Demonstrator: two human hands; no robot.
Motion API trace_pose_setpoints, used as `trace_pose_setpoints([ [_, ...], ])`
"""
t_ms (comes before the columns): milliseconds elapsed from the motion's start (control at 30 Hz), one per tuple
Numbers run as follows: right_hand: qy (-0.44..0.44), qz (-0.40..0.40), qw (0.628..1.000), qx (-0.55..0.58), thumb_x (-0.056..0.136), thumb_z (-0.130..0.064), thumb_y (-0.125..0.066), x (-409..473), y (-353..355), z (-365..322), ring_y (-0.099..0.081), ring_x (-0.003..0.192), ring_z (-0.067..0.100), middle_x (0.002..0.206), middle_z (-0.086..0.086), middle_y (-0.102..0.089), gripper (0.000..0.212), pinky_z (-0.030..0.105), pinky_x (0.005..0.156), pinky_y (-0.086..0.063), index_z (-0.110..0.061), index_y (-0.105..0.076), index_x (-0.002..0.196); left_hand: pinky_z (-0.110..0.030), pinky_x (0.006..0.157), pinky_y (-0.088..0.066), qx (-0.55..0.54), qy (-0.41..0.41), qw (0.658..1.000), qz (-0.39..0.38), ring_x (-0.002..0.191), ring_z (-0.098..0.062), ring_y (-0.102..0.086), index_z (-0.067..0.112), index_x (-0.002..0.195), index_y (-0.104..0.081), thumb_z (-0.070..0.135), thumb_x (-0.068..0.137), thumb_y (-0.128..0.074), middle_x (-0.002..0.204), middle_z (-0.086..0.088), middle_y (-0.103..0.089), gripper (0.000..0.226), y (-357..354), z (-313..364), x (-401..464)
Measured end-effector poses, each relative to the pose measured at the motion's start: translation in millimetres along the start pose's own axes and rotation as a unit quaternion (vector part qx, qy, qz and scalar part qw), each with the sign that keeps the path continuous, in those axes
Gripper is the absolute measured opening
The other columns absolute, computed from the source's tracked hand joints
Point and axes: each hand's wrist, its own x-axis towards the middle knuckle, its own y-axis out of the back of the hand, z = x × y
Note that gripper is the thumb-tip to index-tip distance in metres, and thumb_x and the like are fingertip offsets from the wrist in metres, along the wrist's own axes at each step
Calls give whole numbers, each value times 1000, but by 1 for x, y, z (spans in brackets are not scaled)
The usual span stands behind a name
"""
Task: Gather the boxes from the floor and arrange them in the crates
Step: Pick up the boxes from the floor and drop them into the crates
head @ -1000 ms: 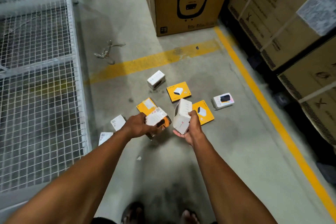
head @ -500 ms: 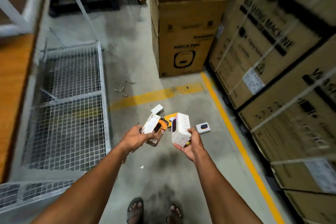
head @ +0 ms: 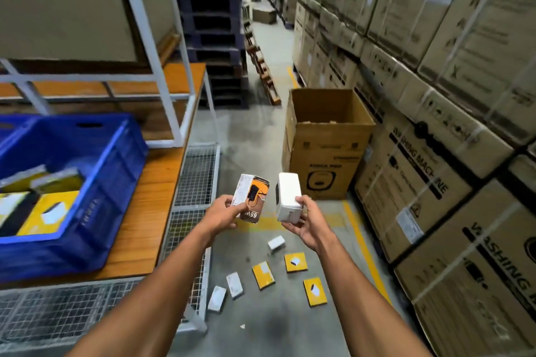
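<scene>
White box (head: 287,197) gripped by right hand (head: 309,224); left hand (head: 222,216) grips orange box (head: 251,197).

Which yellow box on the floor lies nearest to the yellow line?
The yellow box lowest in view; the other two, and, lie farther left.

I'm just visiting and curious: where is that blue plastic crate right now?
In the head view, the blue plastic crate sits at the left on the orange wooden shelf, beside the wire mesh cage.
</scene>
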Motion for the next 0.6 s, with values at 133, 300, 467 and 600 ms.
trace_pose_setpoints([
  [133, 26, -60, 997, -34, 92, -20, -64, -33, -52, -24, -65, 99, 34, 119, 23, -67, 42, 50, 91, -58, -6, -59, 132, -45, 90, -64, -74, -15, 997, 16, 102, -22, -76, 14, 124, -62, 28, 90, -80, 119, -7, -74, 41, 43, 21, -37],
  [300, 59, -136, 987, -63, 81, -16, -68, -77, -125, -24, -64, 94, 33, 115, 18, -62, 43, 51, 90, -57, -7, -59, 122, -33, 79, -64, -125, -47, 991, 31, 98, -18, -76, 13, 126, -62, 27, 91, -80, 116, -7, -75, 42, 105, 30, -78],
  [467, 92, -197, 972, -91, 96, -9, -58, -107, -210, -6, -66, 98, 30, 117, 16, -64, 37, 53, 98, -54, -9, -58, 133, -31, 73, -62, -150, -73, 983, 81, 103, -20, -75, 15, 125, -65, 27, 91, -79, 120, -7, -74, 39, 186, 21, -112],
  [600, 109, -235, 958, -125, 95, -8, -60, -132, -289, 24, -69, 100, 31, 120, 17, -68, 36, 57, 104, -51, -12, -61, 130, -37, 78, -64, -155, -83, 976, 132, 103, -20, -73, 20, 121, -66, 43, 77, -84, 118, -4, -75, 53, 267, -3, -142],
])
